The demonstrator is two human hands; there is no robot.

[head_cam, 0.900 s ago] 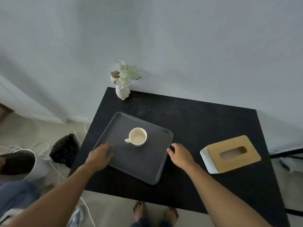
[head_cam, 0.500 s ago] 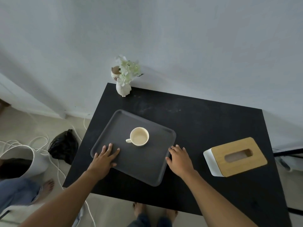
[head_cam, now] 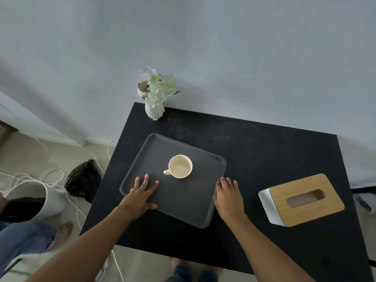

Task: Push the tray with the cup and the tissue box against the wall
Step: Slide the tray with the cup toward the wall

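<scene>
Resting on a black table (head_cam: 254, 151), the grey tray (head_cam: 160, 149) sits skewed, its far corner pointing toward 11 o'clock and its near corner toward 5 o'clock. It lies left of the table's middle, apart from the wall (head_cam: 223, 58), with a strip of bare tabletop between the two. A cream cup (head_cam: 180, 166) stands upright near the tray's centre, handle turned to 9 o'clock, and looks empty.

The left hand (head_cam: 140, 197) lies flat, palm down, on the tray's near-left part, at about 7 o'clock from the cup; its fingers (head_cam: 145, 181) are spread apart and stretched forward, clamped on nothing. The right hand (head_cam: 228, 197) lies palm down against the tray's right edge, at about 4 o'clock from the cup, fingers extended and close together; whether they rest on the rim or on the table just beside it is hard to tell.

At 3 o'clock from the tray, well apart from it, a tissue box (head_cam: 301, 200) with a wooden lid and white sides sits on the table, also away from the wall. At 12 o'clock from the tray, a white vase (head_cam: 154, 110) of pale flowers stands at the table's far-left corner by the wall.
</scene>
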